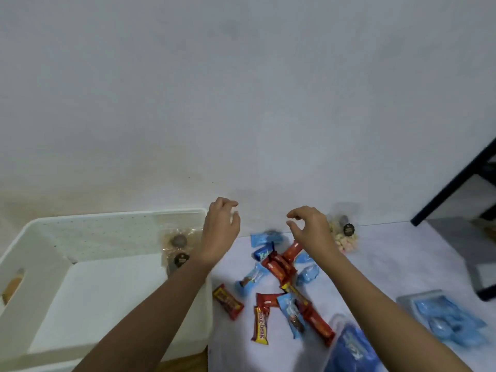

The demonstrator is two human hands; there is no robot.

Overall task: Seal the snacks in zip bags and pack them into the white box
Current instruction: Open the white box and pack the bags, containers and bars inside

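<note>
Curling fingers: we held the right hand (311, 229) up with thumb and forefinger a little apart in a narrow C, and nothing lay between them.
Left hand: our left hand (220, 229) hovered over the far right corner of the white box (26, 264), fingers bent close to the thumb. A pale blur sat at the tips, and we could not tell whether they pinched anything.
Loose snacks: the loose snacks (279, 267), in red, blue and yellow wrappers, lay scattered on the table (389, 264) under and near the right forearm. Neither hand touched them. We judged they were spread out so each could be picked singly.
Box: it stood open just left of the snacks, near enough for an easy drop. A clear bag (177, 248) of dark round sweets with a black label leaned on its far right wall, so we judged packing had begun.
Filled bags: a marshmallow bag (346, 234) rested against the wall beyond the right hand. A bag of blue wrappers (451, 320) lay well to the right, and we judged both were waiting for the box.
Hard to see: another blue bag (351, 345) was cut off at the bottom edge. Our left forearm hid part of the box's right wall, and no zip seal was clear enough for us to call it closed.
</note>
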